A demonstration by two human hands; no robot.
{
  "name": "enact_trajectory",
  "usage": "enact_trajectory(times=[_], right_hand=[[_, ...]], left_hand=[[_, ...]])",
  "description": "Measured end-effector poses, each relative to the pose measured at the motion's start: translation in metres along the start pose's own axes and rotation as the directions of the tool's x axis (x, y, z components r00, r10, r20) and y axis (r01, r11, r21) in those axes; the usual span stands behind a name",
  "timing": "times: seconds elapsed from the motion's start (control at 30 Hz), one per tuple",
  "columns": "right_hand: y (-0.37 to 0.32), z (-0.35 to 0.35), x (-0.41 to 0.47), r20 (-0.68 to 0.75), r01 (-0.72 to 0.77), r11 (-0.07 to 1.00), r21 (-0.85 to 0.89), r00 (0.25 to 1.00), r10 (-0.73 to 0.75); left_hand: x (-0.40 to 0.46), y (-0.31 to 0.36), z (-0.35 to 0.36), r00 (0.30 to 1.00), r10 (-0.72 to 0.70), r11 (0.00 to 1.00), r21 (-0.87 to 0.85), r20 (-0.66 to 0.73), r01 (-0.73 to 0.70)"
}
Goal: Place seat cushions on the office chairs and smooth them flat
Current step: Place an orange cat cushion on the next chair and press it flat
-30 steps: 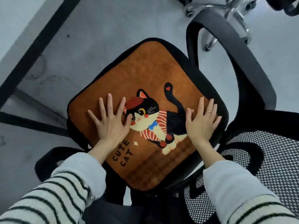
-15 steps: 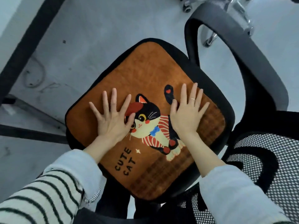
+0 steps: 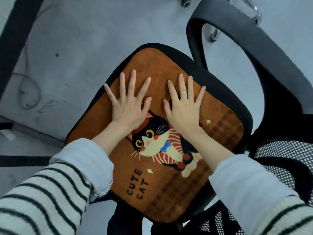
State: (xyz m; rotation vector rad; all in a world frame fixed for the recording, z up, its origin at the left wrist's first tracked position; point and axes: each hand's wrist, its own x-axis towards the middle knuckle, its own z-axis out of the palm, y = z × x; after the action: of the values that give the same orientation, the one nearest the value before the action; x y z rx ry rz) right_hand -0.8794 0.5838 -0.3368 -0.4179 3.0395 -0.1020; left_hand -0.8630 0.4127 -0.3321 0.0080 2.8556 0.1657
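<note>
An orange-brown seat cushion [image 3: 157, 65] with a cartoon cat and the words CUTE CAT lies flat on the black seat of an office chair [image 3: 240, 106]. My left hand [image 3: 128, 106] presses on the cushion's far-left part, palm down, fingers straight and spread. Beside it my right hand [image 3: 184, 107], wearing a ring, presses flat with spread fingers just above the cat picture. The two hands lie close together, thumbs nearly touching. My wrists cover part of the cat.
The chair's black armrest loop [image 3: 254, 38] arches at the upper right and its mesh backrest [image 3: 284, 160] sits at the lower right. Chrome legs and a caster of another chair [image 3: 186, 1] show at the top. A dark desk leg [image 3: 13, 36] crosses the grey floor at left.
Both hands have slid across the cushion away from me, toward its far edge, and the right hand has moved left, closer to the left one. The view has come closer.
</note>
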Motion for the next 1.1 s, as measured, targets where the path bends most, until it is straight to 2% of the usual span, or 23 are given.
enact_trajectory(times=[0.1,0.2,0.3,0.47,0.57,0.73,0.83,0.97,1.1], right_hand=[[0.006,-0.005,0.02,-0.016,0.071,0.997,0.017,0.997,-0.071],[0.009,0.005,0.037,-0.028,0.069,0.998,0.012,0.997,-0.069],[0.007,0.019,0.037,-0.07,0.077,0.997,-0.004,0.995,-0.077],[0.002,0.017,0.039,-0.066,0.082,0.997,-0.016,0.994,-0.083],[-0.008,0.012,0.024,-0.048,0.028,0.999,0.02,0.998,-0.027],[-0.04,0.014,-0.065,0.078,-0.017,0.998,0.063,0.997,0.012],[-0.05,0.02,-0.098,0.105,-0.024,0.999,0.023,0.994,0.022],[-0.052,0.031,-0.099,0.06,-0.036,0.999,0.02,0.998,0.035],[-0.051,0.025,-0.101,0.1,-0.03,0.999,0.036,0.995,0.027]], left_hand=[[0.044,0.006,-0.014,0.997,0.041,0.998,-0.034,-0.07,-0.044],[0.077,0.015,-0.01,0.997,0.043,0.997,-0.059,-0.071,-0.047],[0.078,0.015,0.008,0.992,0.02,1.0,0.0,-0.122,-0.02],[0.077,0.012,0.002,0.991,0.015,1.0,-0.01,-0.133,-0.017],[0.053,0.009,0.003,0.991,0.017,0.999,-0.044,-0.136,-0.023],[-0.053,0.005,0.023,0.988,-0.14,0.987,-0.083,-0.059,0.135],[-0.103,0.011,0.042,0.986,-0.165,0.985,-0.055,-0.037,0.163],[-0.106,0.009,0.06,0.98,-0.185,0.983,-0.032,-0.066,0.183],[-0.111,0.019,0.05,0.974,-0.225,0.974,-0.033,-0.002,0.225]])
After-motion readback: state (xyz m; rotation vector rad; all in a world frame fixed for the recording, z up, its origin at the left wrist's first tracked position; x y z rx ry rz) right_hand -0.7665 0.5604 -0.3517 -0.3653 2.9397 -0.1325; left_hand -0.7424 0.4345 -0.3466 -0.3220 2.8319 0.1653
